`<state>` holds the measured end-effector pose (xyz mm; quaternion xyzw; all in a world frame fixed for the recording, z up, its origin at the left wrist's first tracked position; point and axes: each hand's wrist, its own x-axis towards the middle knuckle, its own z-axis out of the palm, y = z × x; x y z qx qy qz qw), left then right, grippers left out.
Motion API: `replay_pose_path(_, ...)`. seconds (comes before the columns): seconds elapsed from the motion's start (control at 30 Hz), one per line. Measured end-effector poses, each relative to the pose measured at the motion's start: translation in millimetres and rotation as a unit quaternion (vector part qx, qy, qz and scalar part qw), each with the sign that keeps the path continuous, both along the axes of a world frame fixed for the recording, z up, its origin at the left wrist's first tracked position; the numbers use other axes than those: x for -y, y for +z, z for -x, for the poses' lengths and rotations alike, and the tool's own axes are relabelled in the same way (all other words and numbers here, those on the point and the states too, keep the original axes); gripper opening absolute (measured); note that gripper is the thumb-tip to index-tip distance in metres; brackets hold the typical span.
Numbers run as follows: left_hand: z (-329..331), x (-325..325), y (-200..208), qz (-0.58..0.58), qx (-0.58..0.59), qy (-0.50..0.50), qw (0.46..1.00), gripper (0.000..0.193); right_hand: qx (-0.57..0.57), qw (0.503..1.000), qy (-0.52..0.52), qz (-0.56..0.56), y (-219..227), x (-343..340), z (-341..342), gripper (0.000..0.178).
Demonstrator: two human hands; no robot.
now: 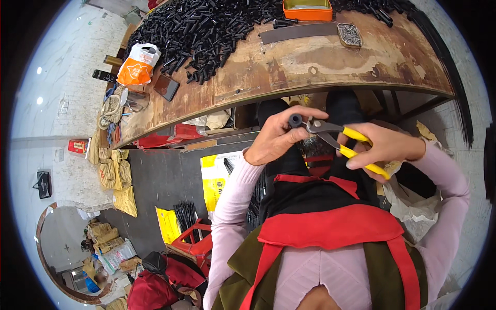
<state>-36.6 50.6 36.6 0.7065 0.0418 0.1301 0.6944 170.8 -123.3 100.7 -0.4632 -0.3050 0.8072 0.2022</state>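
Note:
In front of my lap, my left hand (279,135) is closed on a short black tube (295,120), its round hollow end facing up between thumb and fingers. My right hand (386,142) grips pliers (328,127) with grey metal jaws and yellow handles, the handles spread apart. The jaws' tips meet the left fingers right beside the tube; whether they bite on anything is hidden there. A large heap of similar black tubes (196,31) covers the far left of the wooden table (289,67).
On the table lie an orange tin (308,11), a small dish of metal bits (350,35), a dark flat strip (298,33), a phone (166,88) and a plastic bag (138,66). Long black rods (445,57) hang over its right end. A red stool (194,240) stands lower left.

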Motion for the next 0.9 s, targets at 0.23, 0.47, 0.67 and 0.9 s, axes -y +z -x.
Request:
replay_pose_path(0.23, -3, 10, 11, 0.014, 0.053, 0.051, 0.997, 0.060, 0.573, 0.592, -0.068, -0.562, -26, -1, 6, 0.047)
replay_pose_path(0.47, 1, 7, 1, 0.000, 0.004, 0.047, 0.999, 0.026, 0.389, 0.821, -0.053, -0.414, -11, -2, 13, 0.032)
replay_pose_path(0.67, 1, 6, -1, 0.006, -0.006, 0.061, 0.998, 0.022, 0.399, 0.851, -0.052, -0.336, -4, -2, 23, 0.023)
replay_pose_path(0.9, 1, 4, -1, 0.032, 0.036, 0.023, 0.999, 0.031, 0.409, 0.807, -0.084, -0.418, -17, 0, 26, 0.016)
